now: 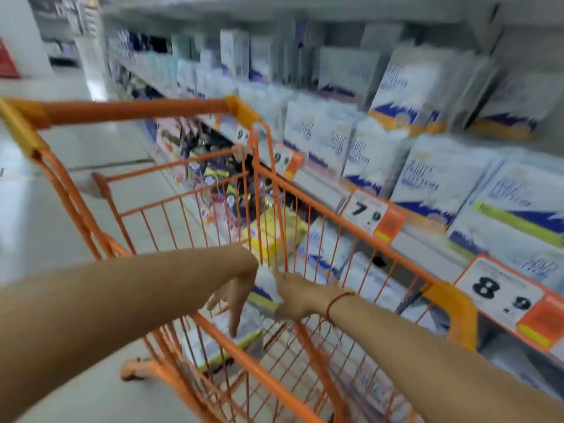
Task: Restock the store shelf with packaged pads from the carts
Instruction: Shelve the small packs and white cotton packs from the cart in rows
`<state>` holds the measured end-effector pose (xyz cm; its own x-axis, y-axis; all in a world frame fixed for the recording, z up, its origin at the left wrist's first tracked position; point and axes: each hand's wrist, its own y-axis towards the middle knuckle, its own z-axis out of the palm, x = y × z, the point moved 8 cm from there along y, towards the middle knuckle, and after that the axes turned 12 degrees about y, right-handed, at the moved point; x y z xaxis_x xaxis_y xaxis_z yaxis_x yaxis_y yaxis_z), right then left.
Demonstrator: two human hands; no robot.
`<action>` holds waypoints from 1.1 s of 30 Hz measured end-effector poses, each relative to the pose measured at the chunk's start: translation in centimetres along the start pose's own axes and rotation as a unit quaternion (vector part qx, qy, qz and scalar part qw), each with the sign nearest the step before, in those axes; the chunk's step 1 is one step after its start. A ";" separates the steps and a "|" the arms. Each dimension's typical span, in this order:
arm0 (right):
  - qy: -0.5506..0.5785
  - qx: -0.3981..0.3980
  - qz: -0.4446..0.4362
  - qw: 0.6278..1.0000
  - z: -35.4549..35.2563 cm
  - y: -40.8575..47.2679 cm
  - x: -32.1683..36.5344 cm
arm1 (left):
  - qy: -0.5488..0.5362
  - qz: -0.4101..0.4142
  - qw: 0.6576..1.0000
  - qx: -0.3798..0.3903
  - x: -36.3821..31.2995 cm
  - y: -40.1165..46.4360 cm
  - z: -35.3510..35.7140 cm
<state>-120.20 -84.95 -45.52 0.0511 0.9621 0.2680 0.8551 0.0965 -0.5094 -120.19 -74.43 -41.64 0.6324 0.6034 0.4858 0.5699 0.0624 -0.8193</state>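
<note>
An orange wire cart (323, 209) stands in front of me beside the store shelf (427, 248). Both my arms reach down into its basket. My right hand (297, 296) grips a white pad pack with a blue and yellow band (265, 286) at its upper corner. My left hand (233, 303) hangs just left of that pack with its fingers straight and pointing down; the blur hides whether it touches the pack. Another white pack (225, 343) lies on the basket floor below. The shelf on the right holds rows of similar white and blue packs (427, 184).
Orange price tags (370, 215) line the shelf edges. Lower shelves hold dark and pink packages (213, 175) seen through the cart wires. The cart's handle bar (134, 109) crosses the view at the top left. Pale floor tiles (45, 209) stretch away on the left.
</note>
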 end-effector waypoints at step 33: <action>0.551 -0.162 -0.011 0.819 -13.8 -23.5 -5.6 | -0.445 0.457 0.709 -0.300 1.9 -21.4 -6.2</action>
<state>-133.50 -96.08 -23.75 0.3158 0.1299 0.9399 0.9448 -0.1347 -0.2988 -127.95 -79.53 -21.27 0.4520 0.4534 -0.7682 0.4240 -0.8669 -0.2622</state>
